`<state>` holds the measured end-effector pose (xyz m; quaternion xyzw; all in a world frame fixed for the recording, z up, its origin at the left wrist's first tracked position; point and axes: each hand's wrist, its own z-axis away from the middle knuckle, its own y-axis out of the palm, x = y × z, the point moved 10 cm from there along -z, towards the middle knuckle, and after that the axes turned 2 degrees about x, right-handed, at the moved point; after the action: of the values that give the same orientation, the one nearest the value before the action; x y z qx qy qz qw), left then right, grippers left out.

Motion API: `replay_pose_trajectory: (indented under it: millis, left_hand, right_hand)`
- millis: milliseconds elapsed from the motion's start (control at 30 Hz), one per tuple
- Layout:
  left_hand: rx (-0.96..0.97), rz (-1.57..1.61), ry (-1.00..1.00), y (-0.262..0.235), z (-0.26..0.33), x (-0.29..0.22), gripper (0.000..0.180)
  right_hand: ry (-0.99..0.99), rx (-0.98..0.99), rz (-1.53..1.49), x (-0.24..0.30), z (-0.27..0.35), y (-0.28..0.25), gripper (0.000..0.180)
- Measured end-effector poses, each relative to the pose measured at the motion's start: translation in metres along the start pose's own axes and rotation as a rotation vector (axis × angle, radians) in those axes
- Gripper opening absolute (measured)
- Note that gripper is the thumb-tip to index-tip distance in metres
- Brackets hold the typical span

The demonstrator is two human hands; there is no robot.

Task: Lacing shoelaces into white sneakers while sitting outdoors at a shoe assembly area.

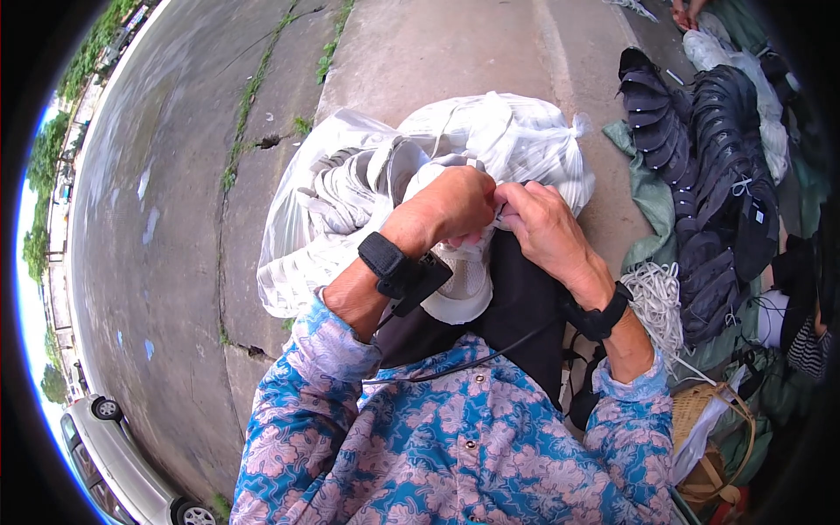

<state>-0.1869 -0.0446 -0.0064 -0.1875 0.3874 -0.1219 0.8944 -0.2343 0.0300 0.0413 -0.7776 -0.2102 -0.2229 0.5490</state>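
Observation:
A white shoe upper [461, 284] with a mesh toe lies over my dark trousers, toe toward me. Above it, my left hand [459, 206] is closed, fingers curled around the upper's top part. Close against it, my right hand [541, 223] pinches thumb to fingertips on a small whitish bit; whether this is a lace or the upper's edge, I cannot tell. Both hands partly hide the upper's middle. Just beyond my left wrist, an open white plastic bag [284, 236] holds several white uppers [346, 197]. Behind the hands sits another tied white bag [516, 140].
At right lie long stacked rows of dark shoe uppers [661, 131] on green sacking [643, 197]. A heap of white laces [654, 306] is beside my right wrist, with a wicker basket [691, 411] nearer. Another person's hands [687, 13] show at top right. A car [131, 464] stands far left.

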Motion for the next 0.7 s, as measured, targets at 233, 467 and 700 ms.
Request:
replay_pose_trajectory:
  millis: [233, 467, 700]
  left_hand:
    - [0.011, 0.03, 0.052, 0.001, 0.003, -0.002, 0.015]
    - [-0.015, 0.043, 0.077, -0.002, 0.006, -0.002, 0.013]
    - [-0.063, -0.103, 0.21, 0.0, 0.007, -0.01, 0.015]
  right_hand:
    - [0.062, -0.072, 0.006, -0.009, 0.006, -0.011, 0.022]
    - [0.069, -0.053, -0.026, -0.013, 0.002, -0.002, 0.021]
    - [0.064, -0.073, -0.137, -0.013, 0.002, -0.008, 0.017]
